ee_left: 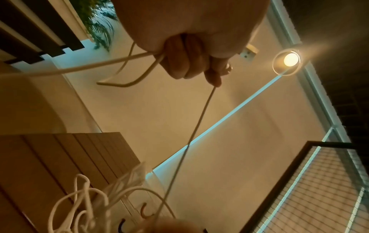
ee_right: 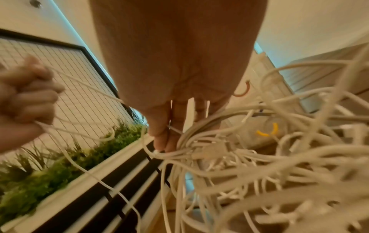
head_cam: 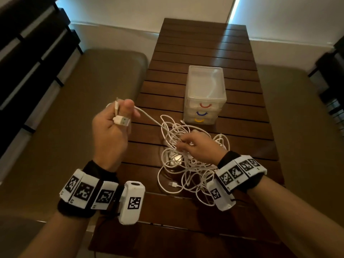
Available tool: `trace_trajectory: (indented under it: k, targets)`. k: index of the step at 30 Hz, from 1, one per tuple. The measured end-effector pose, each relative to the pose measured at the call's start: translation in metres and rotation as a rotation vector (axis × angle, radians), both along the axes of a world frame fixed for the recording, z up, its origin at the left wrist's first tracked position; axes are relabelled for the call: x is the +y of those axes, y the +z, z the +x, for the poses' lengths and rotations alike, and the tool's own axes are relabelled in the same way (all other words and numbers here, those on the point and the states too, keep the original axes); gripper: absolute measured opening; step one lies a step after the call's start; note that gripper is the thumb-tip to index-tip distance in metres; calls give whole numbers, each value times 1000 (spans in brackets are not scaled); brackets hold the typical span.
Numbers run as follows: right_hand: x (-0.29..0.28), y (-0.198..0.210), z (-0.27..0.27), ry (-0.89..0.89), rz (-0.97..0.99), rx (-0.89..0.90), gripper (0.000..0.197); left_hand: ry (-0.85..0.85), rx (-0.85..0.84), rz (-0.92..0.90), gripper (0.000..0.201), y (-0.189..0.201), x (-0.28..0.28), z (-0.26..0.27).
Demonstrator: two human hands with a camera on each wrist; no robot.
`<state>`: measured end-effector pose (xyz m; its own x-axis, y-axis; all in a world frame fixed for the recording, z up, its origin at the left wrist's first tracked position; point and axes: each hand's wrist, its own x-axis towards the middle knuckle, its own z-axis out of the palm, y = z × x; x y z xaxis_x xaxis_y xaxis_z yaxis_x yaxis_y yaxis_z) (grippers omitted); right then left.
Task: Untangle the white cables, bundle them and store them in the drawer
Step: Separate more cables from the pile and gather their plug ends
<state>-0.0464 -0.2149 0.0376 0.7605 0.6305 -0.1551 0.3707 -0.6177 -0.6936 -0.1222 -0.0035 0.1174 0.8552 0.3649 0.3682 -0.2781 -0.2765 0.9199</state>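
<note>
On slatted wooden table (head_cam: 204, 43) (dim room): tangled white cables (head_cam: 188, 164).

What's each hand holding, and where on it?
Left hand grips one white cable at its USB plug end, the strand running to the tangle. Right hand pinches strands in the middle of the tangle with its fingers.

Head view overhead; wrist views close, upward
</note>
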Motion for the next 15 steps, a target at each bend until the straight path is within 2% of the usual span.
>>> trace_trajectory:
  k: [2, 3, 5, 6, 8, 11, 13, 15]
  targets:
    - [-7, 0, -3, -59, 61, -12, 20, 30, 73, 30, 35, -5, 11, 3]
    - [-10, -4, -4, -59, 40, 2, 20, 50, 161, 120, 33, -15, 18, 6]
    - [-13, -13, -8, -1, -111, -43, 21, 63, 399, 452, 25, -34, 29, 11]
    - [-14, -18, -8, 10, -162, -77, 24, 51, 462, 601, 21, -41, 31, 13]
    - [-12, -19, -6, -22, -147, -39, 25, 45, 463, 758, 24, -44, 24, 14]
    - [-10, -21, -7, -13, -230, -32, 30, 26, 298, 787, 34, -34, -1, 9]
    - [-8, -21, -8, -28, -237, -52, 31, -123, 226, 787, 42, -33, -18, 5]
    - [-6, -20, -10, -40, -203, -49, 30, -336, 312, 822, 57, -43, -40, 2]
